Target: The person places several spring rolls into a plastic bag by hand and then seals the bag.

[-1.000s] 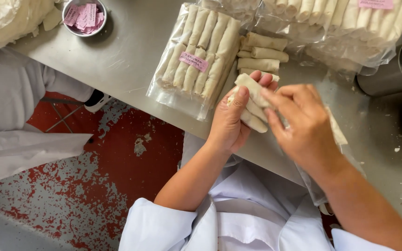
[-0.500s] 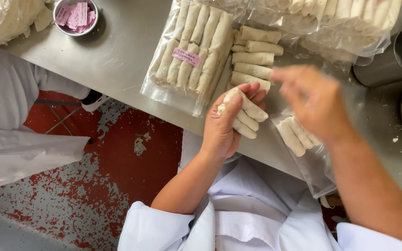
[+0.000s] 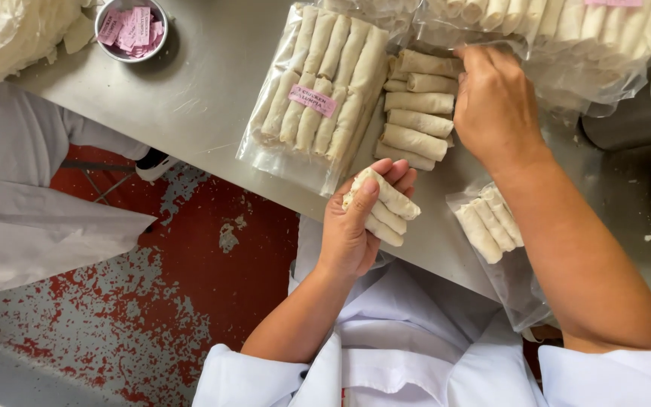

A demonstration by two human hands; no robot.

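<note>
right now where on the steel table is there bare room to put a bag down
Bare steel lies between the bowl of pink labels and the sealed bag of spring rolls. Crowded: loose rolls under the right hand, and the open bag.

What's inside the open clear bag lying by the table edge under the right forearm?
The open clear bag holds about three pale rolls lying side by side at its far end. The right forearm covers part of the bag, so any rolls beneath it cannot be seen.

A steel table is carrying bagged rolls, loose rolls, a small bowl and dough sheets.
</note>
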